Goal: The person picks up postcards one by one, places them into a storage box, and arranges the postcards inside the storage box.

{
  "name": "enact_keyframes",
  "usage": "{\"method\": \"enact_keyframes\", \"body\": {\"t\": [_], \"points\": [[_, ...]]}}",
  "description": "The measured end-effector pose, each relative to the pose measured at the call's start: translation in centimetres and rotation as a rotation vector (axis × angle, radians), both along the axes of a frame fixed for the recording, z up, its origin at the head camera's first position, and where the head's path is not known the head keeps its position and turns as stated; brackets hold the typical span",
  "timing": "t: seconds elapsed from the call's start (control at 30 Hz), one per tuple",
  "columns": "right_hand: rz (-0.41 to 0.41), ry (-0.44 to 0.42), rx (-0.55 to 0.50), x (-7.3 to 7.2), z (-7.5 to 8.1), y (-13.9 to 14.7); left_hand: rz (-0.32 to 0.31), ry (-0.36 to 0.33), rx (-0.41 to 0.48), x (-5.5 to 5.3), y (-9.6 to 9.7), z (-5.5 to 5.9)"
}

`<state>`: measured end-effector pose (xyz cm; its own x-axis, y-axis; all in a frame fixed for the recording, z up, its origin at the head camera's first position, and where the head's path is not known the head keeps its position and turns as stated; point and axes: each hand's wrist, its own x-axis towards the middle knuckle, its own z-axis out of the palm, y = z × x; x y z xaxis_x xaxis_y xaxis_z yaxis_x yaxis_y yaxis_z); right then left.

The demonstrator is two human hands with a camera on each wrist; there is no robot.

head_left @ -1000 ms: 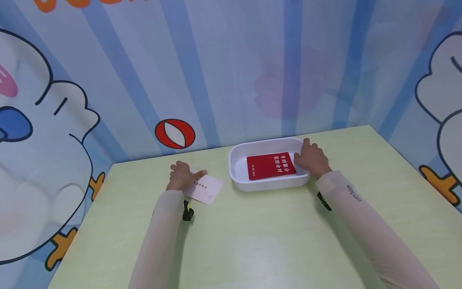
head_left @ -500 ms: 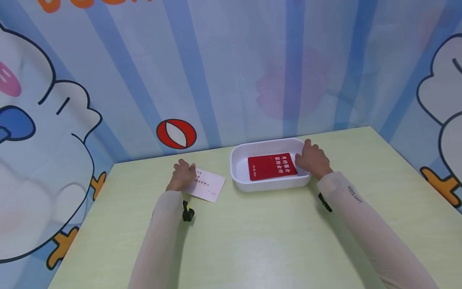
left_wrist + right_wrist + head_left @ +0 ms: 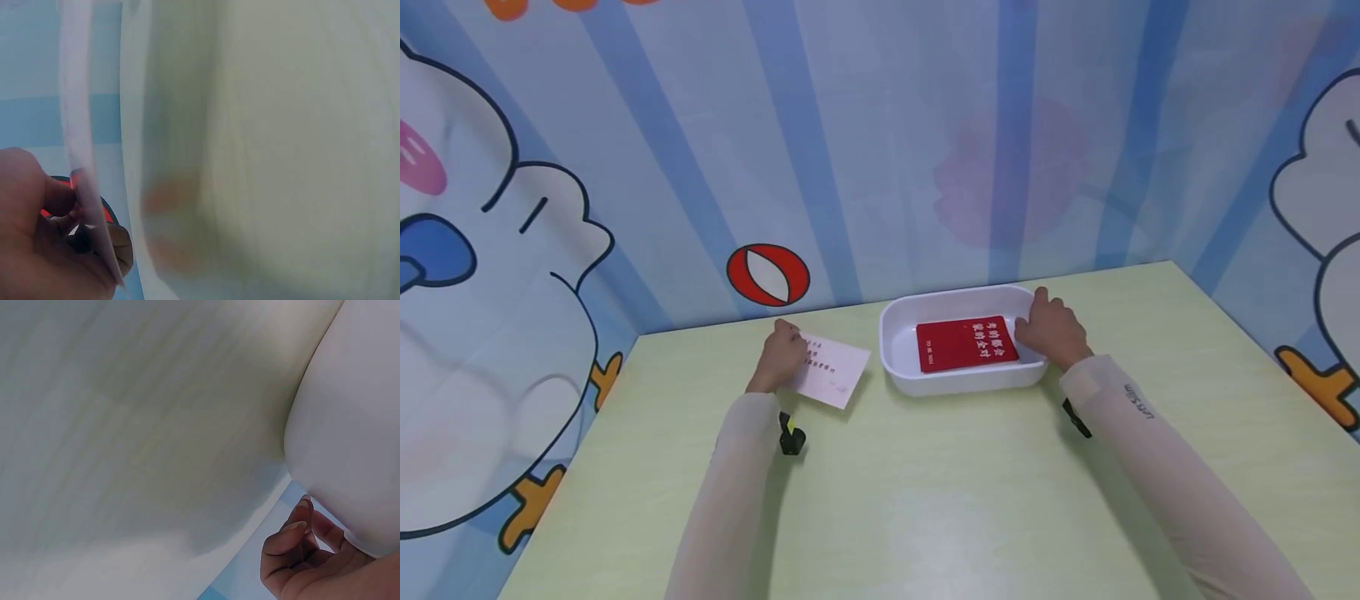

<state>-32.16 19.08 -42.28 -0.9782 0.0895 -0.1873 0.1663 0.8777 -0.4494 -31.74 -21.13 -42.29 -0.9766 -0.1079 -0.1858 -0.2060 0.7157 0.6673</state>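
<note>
My left hand (image 3: 781,358) pinches a pale pink card (image 3: 837,373) by its left side; dark characters are printed on the card's face. In the left wrist view the card (image 3: 76,94) stands nearly edge-on between thumb and fingers, raised over the table with a shadow below it. At the right end of a white plastic basin (image 3: 964,384), my right hand (image 3: 1054,332) grips the rim, thumb inside. Seen from the right wrist, the curled fingers (image 3: 289,540) lie against the basin's outer wall. Inside the basin rests a red booklet or card (image 3: 951,345) with white characters.
The light green tabletop (image 3: 925,500) carries the basin near its back edge. Behind it rises a blue striped wall covering (image 3: 880,167) with cartoon figures and a red ball print (image 3: 788,275). Similar printed panels close in the left and right sides.
My left hand has closed its thumb and fingers on the pink card and lifted it slightly, tilting it up from the table. My right hand stays on the basin's rim.
</note>
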Motion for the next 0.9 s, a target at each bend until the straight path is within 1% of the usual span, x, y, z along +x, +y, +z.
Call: {"method": "enact_keyframes", "body": {"t": [0.1, 0.2, 0.33, 0.5, 0.7, 0.9], "points": [[0.000, -0.004, 0.003, 0.0, 0.1, 0.0, 0.020, 0.016, 0.039, -0.3, 0.4, 0.2], [-0.003, -0.008, 0.007, 0.0, 0.2, -0.1, 0.026, 0.036, 0.062, -0.5, 0.9, 0.7], [-0.009, -0.008, 0.013, 0.1, 0.3, -0.2, 0.011, 0.062, 0.079, -0.5, 1.8, 1.2], [-0.018, -0.005, 0.003, -0.1, 0.3, -0.2, -0.007, 0.090, 0.073, -0.8, 2.7, 1.6], [-0.025, -0.003, 0.000, -0.2, 0.2, -0.2, -0.023, 0.086, 0.092, -0.9, 3.7, 1.9], [-0.026, -0.007, -0.002, -0.1, 0.1, -0.1, -0.029, 0.087, 0.106, -1.2, 5.1, 2.5]]}}
